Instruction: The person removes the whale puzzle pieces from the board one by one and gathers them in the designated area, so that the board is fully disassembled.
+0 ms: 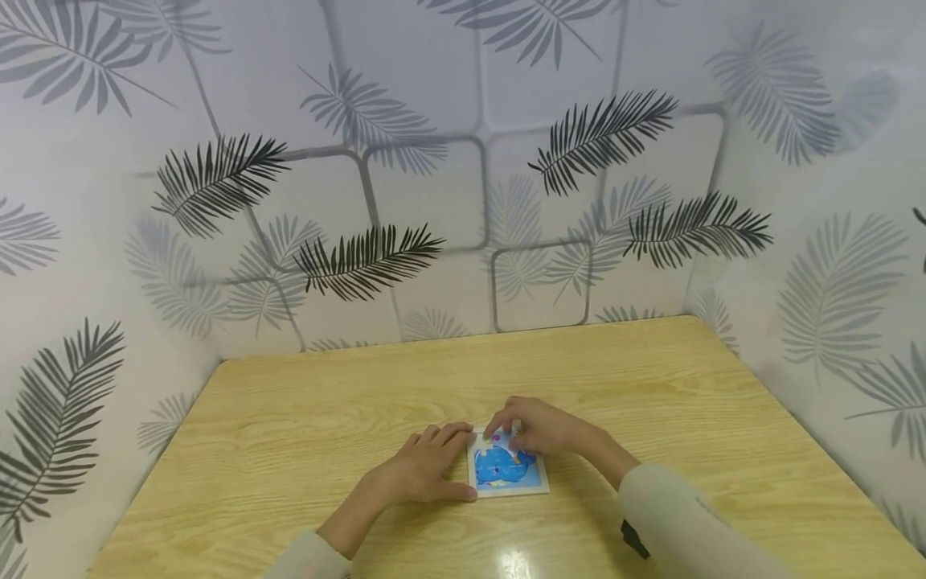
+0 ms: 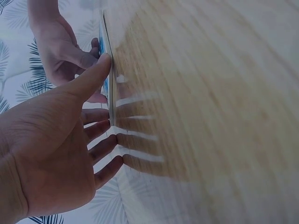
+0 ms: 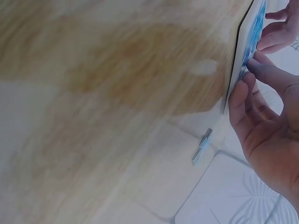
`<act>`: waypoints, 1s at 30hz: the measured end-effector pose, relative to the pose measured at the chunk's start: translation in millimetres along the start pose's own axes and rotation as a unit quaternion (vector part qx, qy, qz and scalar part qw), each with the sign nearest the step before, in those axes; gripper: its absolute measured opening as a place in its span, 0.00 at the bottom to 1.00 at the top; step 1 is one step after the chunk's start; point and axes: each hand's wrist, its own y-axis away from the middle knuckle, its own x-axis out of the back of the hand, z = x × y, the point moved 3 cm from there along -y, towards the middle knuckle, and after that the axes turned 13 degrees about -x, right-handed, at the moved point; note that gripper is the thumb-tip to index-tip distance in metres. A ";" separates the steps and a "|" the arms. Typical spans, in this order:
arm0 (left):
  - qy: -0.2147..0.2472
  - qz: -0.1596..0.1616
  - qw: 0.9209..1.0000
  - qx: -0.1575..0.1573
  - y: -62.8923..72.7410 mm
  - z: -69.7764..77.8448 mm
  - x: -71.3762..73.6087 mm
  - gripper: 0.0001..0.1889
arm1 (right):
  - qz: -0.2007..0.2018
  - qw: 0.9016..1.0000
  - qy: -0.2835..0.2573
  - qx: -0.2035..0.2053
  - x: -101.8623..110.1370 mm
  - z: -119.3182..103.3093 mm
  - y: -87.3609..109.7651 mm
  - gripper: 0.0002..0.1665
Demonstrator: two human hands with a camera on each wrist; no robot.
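Note:
A small square picture puzzle (image 1: 506, 470) in a white frame lies on the wooden table, showing a blue cartoon animal. Along its left side, my left hand (image 1: 427, 468) rests with fingers spread. The left thumb (image 2: 96, 74) touches the frame near the lower left corner, and a finger reaches the upper left corner. Over the upper part of the picture, my right hand (image 1: 546, 426) has bent fingers and touches the puzzle. Its thumb (image 3: 271, 74) lies against the picture in the right wrist view. I see no separate piece between these fingers; part of the picture's top is hidden.
The pale wood table (image 1: 325, 402) extends around the puzzle, with leaf-patterned walls (image 1: 448, 201) at its back and sides. In the right wrist view, a small light-blue object (image 3: 202, 146) lies apart from the puzzle; its kind is unclear.

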 end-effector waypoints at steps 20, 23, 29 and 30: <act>-0.002 -0.003 1.000 0.007 -4.3 -9.6 -10.1 0.45 | 0.015 0.999 0.019 -0.029 -3.3 0.2 -1.4 0.21; -0.004 0.000 1.000 0.006 -3.5 -7.8 -8.1 0.45 | 0.021 0.999 0.021 -0.017 -1.0 -1.5 0.2 0.20; -0.005 0.007 1.000 0.004 -1.7 -6.4 -6.1 0.45 | 0.026 1.000 0.000 -0.003 1.8 -1.5 1.9 0.20; -0.007 0.007 1.000 0.003 -1.5 -6.2 -5.9 0.46 | 0.025 1.000 -0.008 -0.003 2.2 -0.6 1.8 0.20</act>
